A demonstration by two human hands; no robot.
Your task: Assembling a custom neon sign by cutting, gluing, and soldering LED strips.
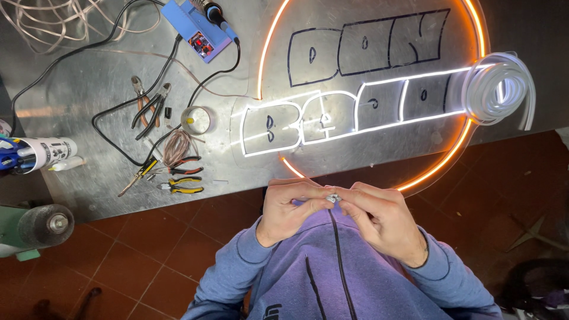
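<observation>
Close against the chest of a purple sweatshirt [332, 266], the left hand [290, 210] and the right hand [379, 219] meet with fingers curled, together pinching a small silvery piece [333, 197] between their fingertips; it is too small to tell just what it is, but it sits exactly where the two hands touch, held clear of the table. Just beyond the hands lies the edge of a metal worktable [106, 89], and on it a round clear sign panel [367, 89] whose rim glows orange. On that panel the lower row of outlined letters [344, 115] is lit white, so the strip there seems laid and working, while the upper row of letters [367, 47] shows only dark outlines with no light in them, which I judge to be the part left undone. Beyond the right hand, at the far end of the lit row, a loose coil of white flexible strip [501, 89] rests on the panel, apparently unused stock. Beyond and outward of the left hand lie yellow-handled pliers [181, 185], red-handled cutters [184, 161] beside a small coil of thin wire [178, 145], another pair of pliers [151, 104], and a small clear roll [197, 120]. Farther off on that side a white tube [44, 153] lies near the table's edge, and farthest away stands a blue soldering station [198, 29] with its black cable [118, 112] looping across the metal.
</observation>
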